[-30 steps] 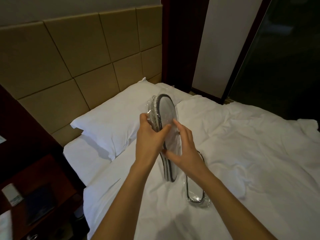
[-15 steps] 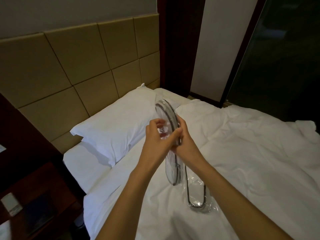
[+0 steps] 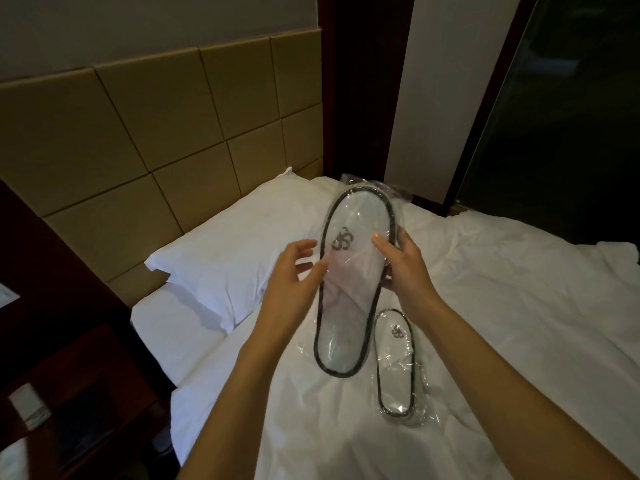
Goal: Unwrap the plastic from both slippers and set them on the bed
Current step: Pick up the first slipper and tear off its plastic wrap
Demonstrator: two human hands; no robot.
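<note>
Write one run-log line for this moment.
right hand: grips wrapped slipper | left hand: open, beside it | second slipper: wrapped, on bed

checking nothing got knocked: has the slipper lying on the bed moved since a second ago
No. The lying slipper keeps its spot on the bed, the same way off from the pillow; only the held slipper has turned face-on.

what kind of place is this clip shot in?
Likely a hotel bedroom. The raised slipper and the second slipper are white, logo-printed and wrapped in clear plastic; the bed has plain white linen against a padded panel headboard.
</note>
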